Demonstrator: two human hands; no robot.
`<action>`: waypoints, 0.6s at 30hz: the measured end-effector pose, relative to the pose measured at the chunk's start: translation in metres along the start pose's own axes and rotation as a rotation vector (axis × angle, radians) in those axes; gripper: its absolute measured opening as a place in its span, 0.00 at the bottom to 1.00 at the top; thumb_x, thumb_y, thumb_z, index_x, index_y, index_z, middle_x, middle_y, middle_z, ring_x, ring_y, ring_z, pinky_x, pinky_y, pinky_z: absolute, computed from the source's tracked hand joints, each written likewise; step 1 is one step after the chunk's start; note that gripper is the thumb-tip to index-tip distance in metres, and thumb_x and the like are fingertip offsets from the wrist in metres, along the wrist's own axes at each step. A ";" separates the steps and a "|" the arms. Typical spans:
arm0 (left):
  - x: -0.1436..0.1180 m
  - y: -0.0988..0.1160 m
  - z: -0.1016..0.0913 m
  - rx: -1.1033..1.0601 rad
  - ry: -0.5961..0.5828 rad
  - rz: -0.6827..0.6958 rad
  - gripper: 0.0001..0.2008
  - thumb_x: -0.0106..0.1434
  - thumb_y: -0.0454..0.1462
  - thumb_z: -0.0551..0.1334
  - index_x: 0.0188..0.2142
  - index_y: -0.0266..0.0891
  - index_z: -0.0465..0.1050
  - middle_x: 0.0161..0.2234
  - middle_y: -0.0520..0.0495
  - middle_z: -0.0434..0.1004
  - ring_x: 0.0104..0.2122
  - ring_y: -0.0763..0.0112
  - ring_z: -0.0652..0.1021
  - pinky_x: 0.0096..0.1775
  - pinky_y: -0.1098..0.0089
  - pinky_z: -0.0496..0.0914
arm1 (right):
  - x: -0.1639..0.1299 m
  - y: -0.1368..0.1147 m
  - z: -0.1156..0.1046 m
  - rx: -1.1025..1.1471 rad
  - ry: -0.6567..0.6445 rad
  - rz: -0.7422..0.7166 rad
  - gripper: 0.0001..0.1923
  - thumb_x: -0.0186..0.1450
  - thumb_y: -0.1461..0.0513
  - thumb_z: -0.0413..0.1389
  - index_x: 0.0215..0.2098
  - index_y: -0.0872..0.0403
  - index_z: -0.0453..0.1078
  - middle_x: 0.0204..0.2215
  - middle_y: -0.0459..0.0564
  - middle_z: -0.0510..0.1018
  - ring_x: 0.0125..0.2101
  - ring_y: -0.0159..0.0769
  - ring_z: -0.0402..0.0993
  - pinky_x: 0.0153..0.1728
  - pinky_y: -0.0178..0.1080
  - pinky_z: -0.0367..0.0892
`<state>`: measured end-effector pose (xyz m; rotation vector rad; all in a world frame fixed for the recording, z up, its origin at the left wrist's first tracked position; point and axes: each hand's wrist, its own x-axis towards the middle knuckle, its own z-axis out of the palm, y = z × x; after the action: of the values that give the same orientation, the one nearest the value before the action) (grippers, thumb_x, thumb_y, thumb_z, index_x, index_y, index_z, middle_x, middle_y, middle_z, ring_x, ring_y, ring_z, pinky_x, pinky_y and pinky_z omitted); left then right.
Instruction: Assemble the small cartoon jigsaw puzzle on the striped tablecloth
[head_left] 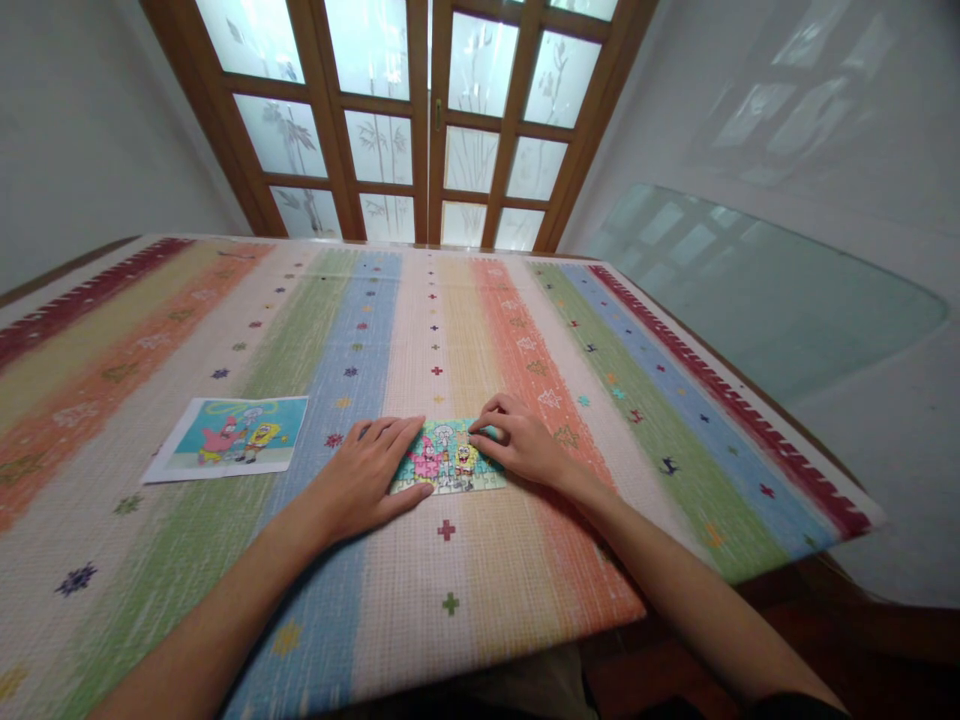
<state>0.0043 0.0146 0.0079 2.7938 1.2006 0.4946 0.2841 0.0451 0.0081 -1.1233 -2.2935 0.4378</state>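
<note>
A: Where do we place the SpongeBob jigsaw puzzle (448, 462)?

B: On the cloth-covered tabletop (405, 620), at the wearer's twelve o'clock, between both hands. We record its long axis running nine to three.

A: How do we find the left hand (366, 474)?

B: At the puzzle's nine o'clock: spread, fingers by the far corner, thumb at the near edge.

A: And the right hand (526, 443)?

B: At three, thumb and forefinger drawn together over the two o'clock part. We cannot tell whether they pinch a piece.

A: Which is nearer?

B: That part, the right; overall, neither. We note a SpongeBob picture sheet (244, 434) apart, beyond the left at nine.
</note>
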 end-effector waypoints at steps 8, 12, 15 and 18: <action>0.000 -0.001 0.000 0.024 0.003 0.009 0.31 0.71 0.52 0.56 0.66 0.37 0.57 0.58 0.35 0.72 0.54 0.48 0.73 0.55 0.51 0.66 | 0.001 0.002 0.000 0.073 -0.009 0.055 0.04 0.67 0.64 0.61 0.38 0.52 0.80 0.38 0.51 0.74 0.40 0.38 0.72 0.43 0.43 0.68; 0.000 -0.001 0.001 0.021 0.003 0.009 0.31 0.71 0.52 0.56 0.66 0.37 0.57 0.59 0.35 0.72 0.55 0.48 0.72 0.55 0.51 0.65 | 0.002 0.003 0.001 0.090 -0.007 0.068 0.02 0.66 0.64 0.63 0.37 0.53 0.80 0.38 0.50 0.74 0.40 0.37 0.72 0.42 0.41 0.68; 0.000 -0.001 0.000 0.023 -0.002 0.008 0.31 0.71 0.52 0.56 0.66 0.37 0.57 0.58 0.35 0.72 0.55 0.49 0.72 0.55 0.51 0.65 | 0.002 0.003 0.001 0.079 -0.005 0.074 0.02 0.66 0.64 0.63 0.37 0.52 0.80 0.38 0.50 0.74 0.40 0.38 0.72 0.43 0.42 0.68; 0.000 -0.002 0.000 0.007 -0.004 0.000 0.32 0.71 0.52 0.56 0.66 0.37 0.56 0.58 0.36 0.72 0.55 0.48 0.72 0.56 0.51 0.65 | 0.002 0.002 0.001 0.061 -0.002 0.060 0.03 0.66 0.63 0.63 0.37 0.53 0.80 0.38 0.51 0.74 0.40 0.39 0.72 0.43 0.43 0.68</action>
<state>0.0031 0.0162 0.0081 2.7992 1.2041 0.4854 0.2839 0.0474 0.0072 -1.1646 -2.2369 0.5288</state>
